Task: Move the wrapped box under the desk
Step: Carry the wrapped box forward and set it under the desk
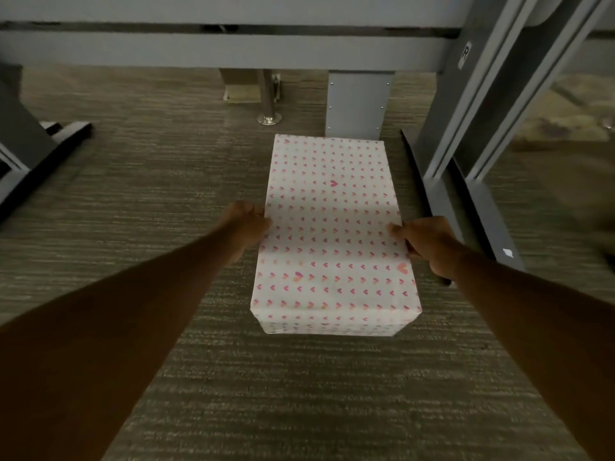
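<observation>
The wrapped box [332, 227], white paper printed with small pink and orange hearts, lies lengthwise on the carpet under the grey desk [233, 51]. Its far end almost reaches a grey desk post [357, 104]. My left hand [248, 224] grips the box's left side about halfway along, thumb on the top edge. On the opposite side my right hand [424, 242] holds the right edge, fingers wrapped down the side. Both arms are stretched forward.
A grey desk leg with a long foot [466, 194] runs close along the box's right side. Another leg and dark foot [50, 141] stand at the far left. A chrome post base [269, 118] and a tan box [241, 84] sit behind. Grey-brown carpet [149, 211] spreads left.
</observation>
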Motion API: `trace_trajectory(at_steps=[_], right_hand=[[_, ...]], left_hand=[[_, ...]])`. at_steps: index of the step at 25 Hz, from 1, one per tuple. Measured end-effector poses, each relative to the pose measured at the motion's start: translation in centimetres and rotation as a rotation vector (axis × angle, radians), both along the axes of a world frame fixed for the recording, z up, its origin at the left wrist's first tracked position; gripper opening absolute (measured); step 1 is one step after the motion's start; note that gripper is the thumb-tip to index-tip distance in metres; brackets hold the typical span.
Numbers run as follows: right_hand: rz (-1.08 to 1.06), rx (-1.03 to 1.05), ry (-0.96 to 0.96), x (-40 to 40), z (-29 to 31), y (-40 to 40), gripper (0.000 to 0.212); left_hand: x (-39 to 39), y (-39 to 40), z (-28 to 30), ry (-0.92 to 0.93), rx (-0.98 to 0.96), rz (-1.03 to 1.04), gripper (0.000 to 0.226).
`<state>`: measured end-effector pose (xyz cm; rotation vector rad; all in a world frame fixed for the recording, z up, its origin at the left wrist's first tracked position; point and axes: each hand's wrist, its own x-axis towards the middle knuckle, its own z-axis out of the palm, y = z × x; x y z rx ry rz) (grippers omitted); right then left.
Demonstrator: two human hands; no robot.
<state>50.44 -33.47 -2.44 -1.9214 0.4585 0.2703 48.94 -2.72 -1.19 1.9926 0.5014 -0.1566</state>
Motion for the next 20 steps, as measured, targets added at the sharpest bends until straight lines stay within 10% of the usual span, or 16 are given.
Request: trace_trajectory(at_steps=[20], right_hand=[[-0.012, -0.048, 0.019, 9.4, -3.0, 1.2, 0.030]], left_hand=[[8.8, -0.2, -4.3, 0.010, 0.064, 0.057, 0.021]])
